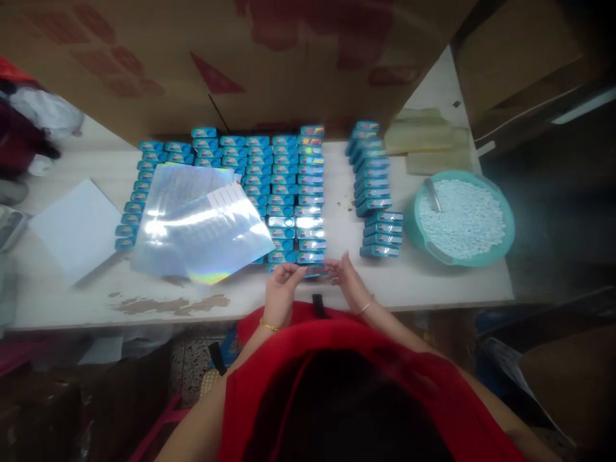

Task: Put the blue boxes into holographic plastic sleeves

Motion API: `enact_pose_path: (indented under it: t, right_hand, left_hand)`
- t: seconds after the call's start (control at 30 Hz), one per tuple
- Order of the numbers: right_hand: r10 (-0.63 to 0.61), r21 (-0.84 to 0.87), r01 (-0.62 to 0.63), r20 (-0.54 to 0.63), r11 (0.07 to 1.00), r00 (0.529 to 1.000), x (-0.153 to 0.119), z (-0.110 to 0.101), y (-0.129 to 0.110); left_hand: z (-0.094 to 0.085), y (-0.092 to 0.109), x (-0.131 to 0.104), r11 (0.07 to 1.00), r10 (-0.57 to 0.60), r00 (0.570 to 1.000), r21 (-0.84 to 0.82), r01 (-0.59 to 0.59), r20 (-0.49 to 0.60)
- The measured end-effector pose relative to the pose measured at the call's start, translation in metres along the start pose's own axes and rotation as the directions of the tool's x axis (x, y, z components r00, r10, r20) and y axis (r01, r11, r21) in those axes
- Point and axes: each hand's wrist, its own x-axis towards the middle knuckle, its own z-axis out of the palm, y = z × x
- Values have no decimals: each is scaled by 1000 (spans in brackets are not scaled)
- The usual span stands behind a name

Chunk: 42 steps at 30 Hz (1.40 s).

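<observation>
At the front end of a column of small blue boxes point(311, 244), both of my hands meet at one small blue box point(316, 271) with a shiny top. My left hand point(282, 290) is closed, its thumb and fingertips pinching at the left end. The fingertips of my right hand point(351, 285) close on the right end, while one finger sticks up apart. Blur hides whether a thin clear film lies between the fingers. Glossy clear sheets point(206, 224) lie over the columns to the left, one with a strip of pale labels.
A separate stack of blue boxes point(373, 170) stands right of the columns. Farther right is a teal basin point(509, 224) full of small pale pieces with a metal scoop point(432, 196). White paper point(74, 231) lies left. A large cardboard box point(308, 77) walls off the back.
</observation>
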Motion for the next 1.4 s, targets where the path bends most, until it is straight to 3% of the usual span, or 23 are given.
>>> enact_pose_path:
  t: [0.07,0.17,0.27,0.37,0.47,0.6,0.83,1.0,1.1,1.23,1.33,1.4]
  right_hand:
    - [-11,15,11,38,1000,999,-7,-4,5]
    - [-83,-8,83,-16,997,996,-10,-7,12]
    - [-210,-138,200,-64,970,976,0,-14,23]
    - [-365,-361,322,-55,875,929,15,-23,36]
    - [-441,-514,359,-42,779,896,27,-28,48]
    - [-460,-616,343,-35,709,887,35,-30,54]
    - [-448,-690,339,23,640,894,44,-32,58]
    - [-391,-644,300,0,704,920,50,-35,72]
    - [-417,-637,301,-36,709,908,45,-38,82]
    - [-459,-707,429,165,562,873,31,-36,97]
    - [-345,-775,414,268,478,899,31,-34,104]
    - [-328,-818,386,258,427,909,40,-37,98]
  left_hand:
    - [6,-10,1,999,-11,1000,37,11,-13]
    - [8,-31,7,992,-7,1000,123,9,-21]
    - [6,-51,16,949,116,993,295,-112,5]
    - [7,-66,24,800,303,953,537,-267,23]
    - [12,-73,27,639,374,928,723,-263,7]
    - [18,-78,27,519,380,925,825,-226,14]
    - [22,-82,28,414,369,929,891,-187,24]
    - [21,-79,30,322,380,924,930,-176,44]
    - [11,-78,25,221,397,899,931,-290,186]
    - [-6,-87,15,-69,312,773,824,-562,553]
    - [-13,-89,18,-176,251,720,762,-623,647]
    - [-13,-83,29,-207,241,697,738,-643,675]
